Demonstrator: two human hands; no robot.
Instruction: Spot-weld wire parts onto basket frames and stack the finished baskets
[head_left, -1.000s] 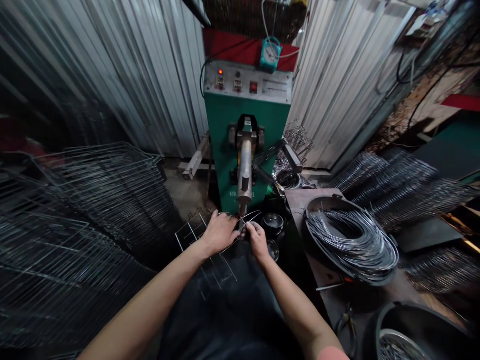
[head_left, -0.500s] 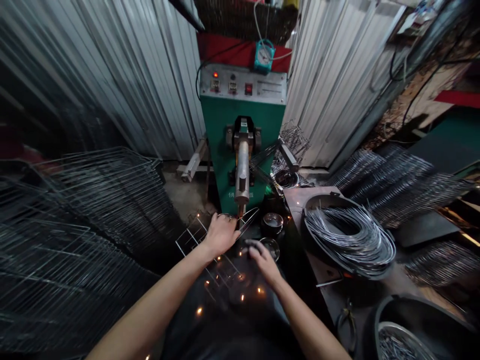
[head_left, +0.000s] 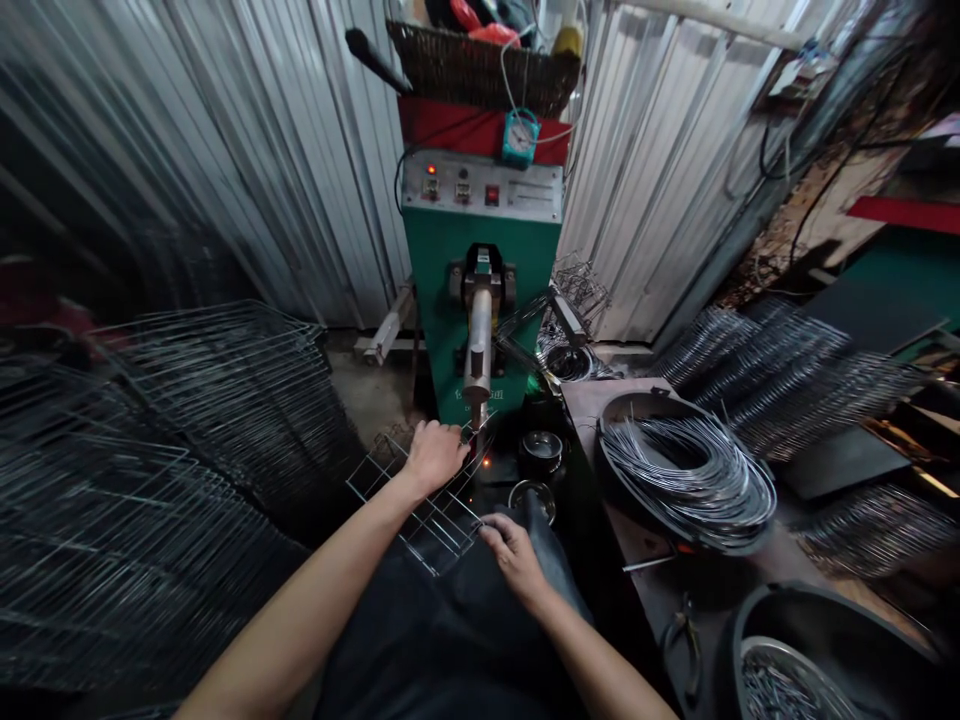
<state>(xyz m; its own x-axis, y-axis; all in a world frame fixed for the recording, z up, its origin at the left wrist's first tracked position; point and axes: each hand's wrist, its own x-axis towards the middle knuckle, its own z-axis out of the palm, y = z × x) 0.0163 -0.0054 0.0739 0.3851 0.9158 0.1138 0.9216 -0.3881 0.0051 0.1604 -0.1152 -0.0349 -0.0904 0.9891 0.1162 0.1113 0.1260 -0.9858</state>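
Seemingly for steadiness, the left hand (head_left: 437, 456) grips the wire frame (head_left: 435, 522) by the rod (head_left: 478, 370) of the green machine (head_left: 442, 235), while the right hand (head_left: 511, 548) pinches its near right edge, probably controlling its angle. Coiled wire (head_left: 697, 490) sits conveniently on the tabletop (head_left: 581, 410). Half a second ago, that right hand appeared off the frame amid scattered sparks; now few sparks (head_left: 486, 463) glow.

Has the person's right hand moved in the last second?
Yes. Judged against the green machine, the right hand has drawn back toward the person's body, beside the near edge of the wire rack.
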